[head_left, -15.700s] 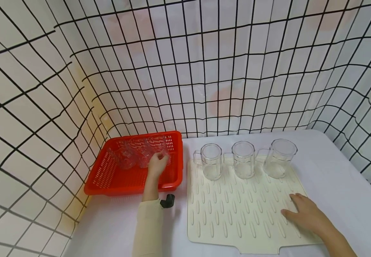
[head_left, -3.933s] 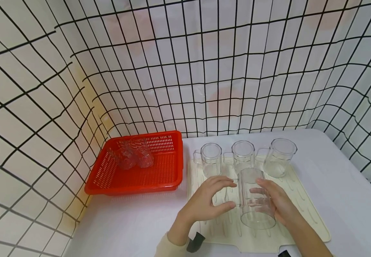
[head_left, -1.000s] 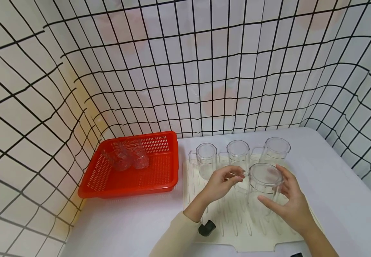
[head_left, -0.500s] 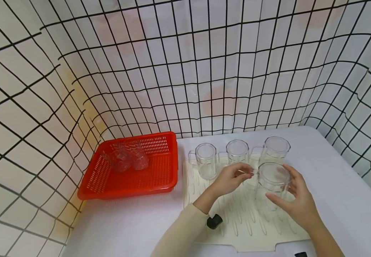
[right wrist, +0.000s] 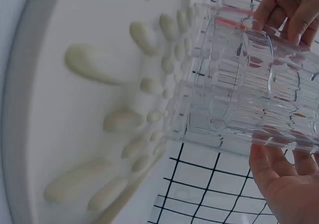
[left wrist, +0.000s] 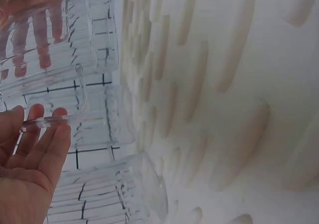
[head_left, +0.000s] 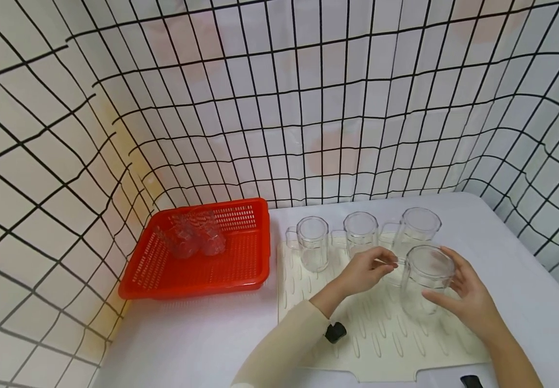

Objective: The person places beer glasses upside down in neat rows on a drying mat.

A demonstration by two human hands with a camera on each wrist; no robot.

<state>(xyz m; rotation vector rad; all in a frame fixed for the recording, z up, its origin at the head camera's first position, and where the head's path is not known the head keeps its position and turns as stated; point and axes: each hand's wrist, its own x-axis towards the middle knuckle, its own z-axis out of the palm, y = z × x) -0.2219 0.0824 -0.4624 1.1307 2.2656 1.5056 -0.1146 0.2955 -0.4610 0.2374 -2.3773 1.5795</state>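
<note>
Both hands hold a clear glass mug (head_left: 427, 283) upright, close over the front right part of the cream ribbed mat (head_left: 381, 345). My left hand (head_left: 367, 271) pinches its handle (left wrist: 82, 94) between thumb and fingers. Curled round the far side of the mug's body is my right hand (head_left: 473, 299), thumb at the front. Behind it, three similar mugs stand in a row along the mat's back edge: a left mug (head_left: 313, 248), a middle mug (head_left: 361, 226) and a right mug (head_left: 417, 223), all with handles turned left.
A red plastic basket (head_left: 197, 291) stands left of the mat, with clear glass mugs (head_left: 184, 242) lying together in its back left part. Black wire grid (head_left: 304, 124) walls rise behind and at both sides of the white table (head_left: 192, 345).
Earlier the left hand was in the basket at a mug; that mug now stands between both hands over the mat. During the last second hands and mug shift right. The mugs in the row stay put.
</note>
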